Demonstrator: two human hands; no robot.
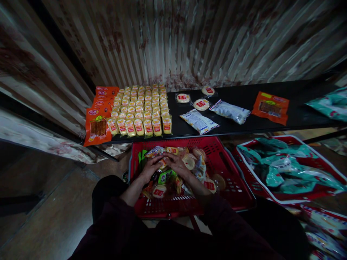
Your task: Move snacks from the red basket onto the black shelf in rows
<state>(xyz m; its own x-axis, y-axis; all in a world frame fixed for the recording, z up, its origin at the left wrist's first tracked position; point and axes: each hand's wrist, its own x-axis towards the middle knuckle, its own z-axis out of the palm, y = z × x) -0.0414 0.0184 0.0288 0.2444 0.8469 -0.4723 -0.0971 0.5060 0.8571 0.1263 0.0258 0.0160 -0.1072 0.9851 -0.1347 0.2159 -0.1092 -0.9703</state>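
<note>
Both hands are inside a red plastic basket (230,180) filled with mixed wrapped snacks. My left hand (151,168) and my right hand (176,164) meet at the fingertips, fingers curved around a small yellow wrapped snack cake (163,164); part of it is hidden by the fingers. Just below them is a green packet (166,176). Round wrapped biscuits (159,191) lie near my wrists, and another yellow packet (172,150) sits beyond my fingers.
On the black shelf (187,124) stand rows of wrapped snack cakes (139,112), with orange packets (99,124) at their left. Round biscuits (201,104), white packets (199,121) and an orange packet (271,108) lie rightward. A second basket (273,200) holds teal packets (287,166).
</note>
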